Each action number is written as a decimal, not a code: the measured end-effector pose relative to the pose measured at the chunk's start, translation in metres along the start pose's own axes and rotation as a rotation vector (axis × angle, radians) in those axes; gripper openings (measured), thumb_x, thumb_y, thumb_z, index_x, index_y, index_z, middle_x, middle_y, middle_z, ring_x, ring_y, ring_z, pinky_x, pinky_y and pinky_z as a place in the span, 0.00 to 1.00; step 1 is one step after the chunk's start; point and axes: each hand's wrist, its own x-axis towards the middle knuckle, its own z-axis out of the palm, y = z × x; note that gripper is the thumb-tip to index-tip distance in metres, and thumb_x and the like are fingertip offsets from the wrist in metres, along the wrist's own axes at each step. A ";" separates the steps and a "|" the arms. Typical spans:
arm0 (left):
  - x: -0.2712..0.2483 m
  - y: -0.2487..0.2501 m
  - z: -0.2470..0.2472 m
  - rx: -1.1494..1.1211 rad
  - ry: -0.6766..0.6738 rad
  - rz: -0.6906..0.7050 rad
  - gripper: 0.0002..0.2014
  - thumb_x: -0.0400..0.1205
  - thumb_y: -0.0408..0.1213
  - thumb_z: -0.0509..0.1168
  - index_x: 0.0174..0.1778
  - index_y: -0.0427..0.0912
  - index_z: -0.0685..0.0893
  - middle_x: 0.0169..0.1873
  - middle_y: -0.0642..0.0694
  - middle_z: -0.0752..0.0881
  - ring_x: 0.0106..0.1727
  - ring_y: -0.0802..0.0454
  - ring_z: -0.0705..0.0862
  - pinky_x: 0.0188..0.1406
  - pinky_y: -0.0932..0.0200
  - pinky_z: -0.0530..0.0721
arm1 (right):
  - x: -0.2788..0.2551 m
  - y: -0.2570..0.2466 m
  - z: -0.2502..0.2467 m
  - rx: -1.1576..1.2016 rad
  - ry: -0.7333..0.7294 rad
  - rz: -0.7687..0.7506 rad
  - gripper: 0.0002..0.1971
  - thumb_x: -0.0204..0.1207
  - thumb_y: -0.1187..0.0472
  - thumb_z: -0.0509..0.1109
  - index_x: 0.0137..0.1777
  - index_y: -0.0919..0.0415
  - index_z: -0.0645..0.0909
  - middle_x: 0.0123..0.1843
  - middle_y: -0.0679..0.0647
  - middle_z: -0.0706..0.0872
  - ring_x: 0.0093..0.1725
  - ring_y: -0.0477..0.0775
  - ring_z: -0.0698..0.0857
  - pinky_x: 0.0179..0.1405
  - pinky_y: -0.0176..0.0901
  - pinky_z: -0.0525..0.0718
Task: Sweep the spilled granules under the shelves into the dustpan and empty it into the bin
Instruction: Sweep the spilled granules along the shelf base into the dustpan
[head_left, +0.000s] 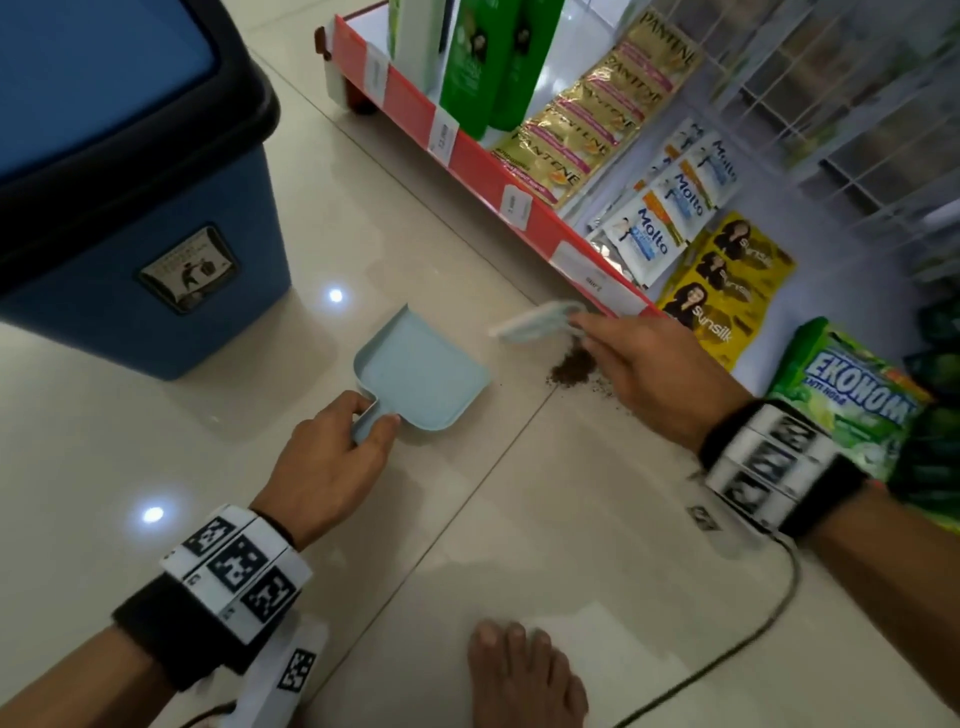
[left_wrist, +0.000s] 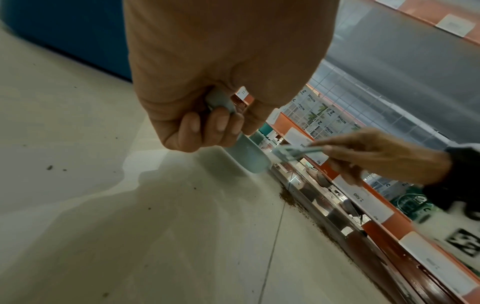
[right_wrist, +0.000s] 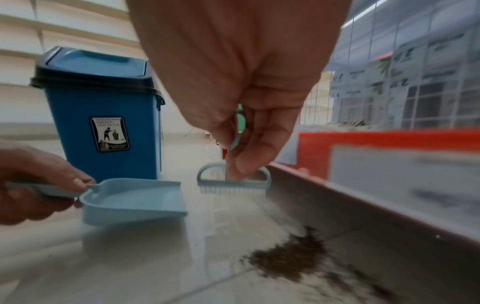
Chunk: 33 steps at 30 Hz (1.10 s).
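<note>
Granules (head_left: 571, 370), dark brown and loose, are lying in a small heap on the tiled floor (head_left: 467, 519) just beside the red front edge of the bottom shelf (head_left: 519, 176), with a thin trail running along the shelf base toward 5 o'clock. A person's right hand (head_left: 644, 364) is pinching the handle of a small pale-blue brush (head_left: 535, 323), holding it bristles-down just beyond the heap, at about 12 o'clock from it and close to the shelf lip; the brush is blurred, so whether its bristles are touching the floor cannot be told. The left hand (head_left: 332, 457) is gripping the short handle of a matching pale-blue dustpan (head_left: 421, 374), which is sitting at 9 o'clock from the granules, a little apart from them, with nothing visible inside. A blue bin (head_left: 130, 244) with a black rim is standing at 10 o'clock from the dustpan, lid closed.

Sweeping appears to be in hand, with no granules collected yet. The next move likely calls for turning the pan's open lip toward the heap, pressing it flat to the tile, and drawing the brush through the granules into it, then reaching under the shelf for the trail.
</note>
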 end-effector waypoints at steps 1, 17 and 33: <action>0.001 0.002 0.001 0.003 -0.003 0.005 0.15 0.85 0.52 0.59 0.47 0.44 0.80 0.32 0.46 0.85 0.34 0.50 0.83 0.32 0.55 0.78 | 0.013 -0.009 0.006 0.010 0.036 0.017 0.16 0.87 0.62 0.59 0.73 0.60 0.77 0.38 0.56 0.87 0.33 0.52 0.82 0.33 0.39 0.76; 0.002 0.000 -0.001 -0.006 -0.004 0.008 0.15 0.85 0.52 0.59 0.46 0.43 0.79 0.32 0.44 0.85 0.34 0.49 0.83 0.36 0.52 0.81 | -0.052 0.006 0.026 -0.344 -0.262 0.496 0.10 0.84 0.64 0.58 0.57 0.63 0.81 0.47 0.61 0.90 0.41 0.61 0.87 0.41 0.47 0.83; -0.003 0.006 0.009 0.003 -0.060 0.028 0.16 0.85 0.52 0.59 0.45 0.42 0.79 0.30 0.44 0.84 0.29 0.51 0.80 0.32 0.55 0.79 | 0.018 -0.011 0.039 -0.231 -0.093 0.458 0.06 0.85 0.63 0.62 0.52 0.63 0.80 0.41 0.58 0.85 0.37 0.56 0.84 0.45 0.47 0.87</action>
